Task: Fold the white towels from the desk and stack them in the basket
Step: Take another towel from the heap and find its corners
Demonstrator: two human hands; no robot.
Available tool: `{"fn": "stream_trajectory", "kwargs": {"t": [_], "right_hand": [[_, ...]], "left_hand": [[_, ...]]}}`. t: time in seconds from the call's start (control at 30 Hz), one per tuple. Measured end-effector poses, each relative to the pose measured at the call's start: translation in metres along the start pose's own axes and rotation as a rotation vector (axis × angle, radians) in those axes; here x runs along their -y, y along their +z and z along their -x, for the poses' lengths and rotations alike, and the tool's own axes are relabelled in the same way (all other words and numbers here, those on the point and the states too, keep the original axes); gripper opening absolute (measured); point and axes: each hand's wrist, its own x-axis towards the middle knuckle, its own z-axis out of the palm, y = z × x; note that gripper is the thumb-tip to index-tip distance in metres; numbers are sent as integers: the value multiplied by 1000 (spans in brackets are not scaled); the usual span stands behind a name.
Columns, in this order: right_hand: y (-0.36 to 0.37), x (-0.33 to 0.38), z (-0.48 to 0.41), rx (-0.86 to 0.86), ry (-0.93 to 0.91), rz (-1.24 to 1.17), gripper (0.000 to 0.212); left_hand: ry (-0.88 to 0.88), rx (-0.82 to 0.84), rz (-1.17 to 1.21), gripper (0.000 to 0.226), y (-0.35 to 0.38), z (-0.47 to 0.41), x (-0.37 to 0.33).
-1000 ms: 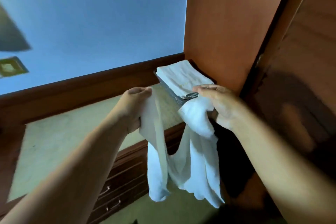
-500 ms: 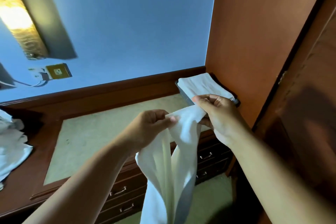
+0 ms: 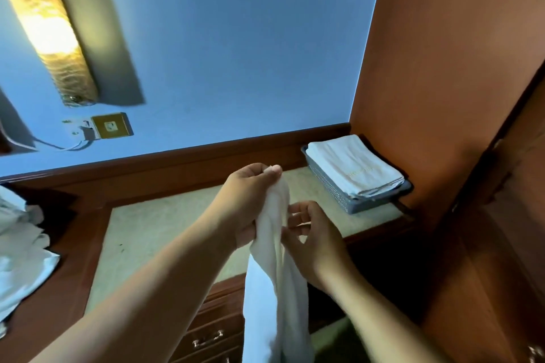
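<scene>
A white towel [image 3: 277,289] hangs in front of the desk [image 3: 165,230], bunched lengthwise, its lower end out of frame. My left hand [image 3: 250,200] grips its top end in a fist. My right hand [image 3: 312,236] is just below and to the right, with curled fingertips and thumb pinching the towel's right edge. A grey mesh basket [image 3: 333,188] stands at the desk's far right corner with a stack of folded white towels [image 3: 354,168] in it. A pile of unfolded white towels [image 3: 23,247] lies at the desk's left end.
An orange wardrobe side [image 3: 436,82] rises right behind the basket, and a wooden door [image 3: 516,244] stands at the right. Desk drawers with metal handles [image 3: 208,340] are below my arms. A lit wall lamp [image 3: 50,29] and a socket plate [image 3: 110,125] are on the blue wall.
My hands came together and the towel's top ends passed into my left hand. My right hand slid down to the towel's edge. The view shifted left, away from the basket.
</scene>
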Motion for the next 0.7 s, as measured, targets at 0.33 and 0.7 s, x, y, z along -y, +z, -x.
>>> {"fn": "stream_trajectory", "kwargs": {"t": [0.33,0.7], "right_hand": [[31,31,-43,-32,-195,48,8],[43,35,-68,91,-149,-176,14]], "left_hand": [[37,-69,57,17,-32,-13,-37],[50,-135,34,14,-64,-11,-59]]}}
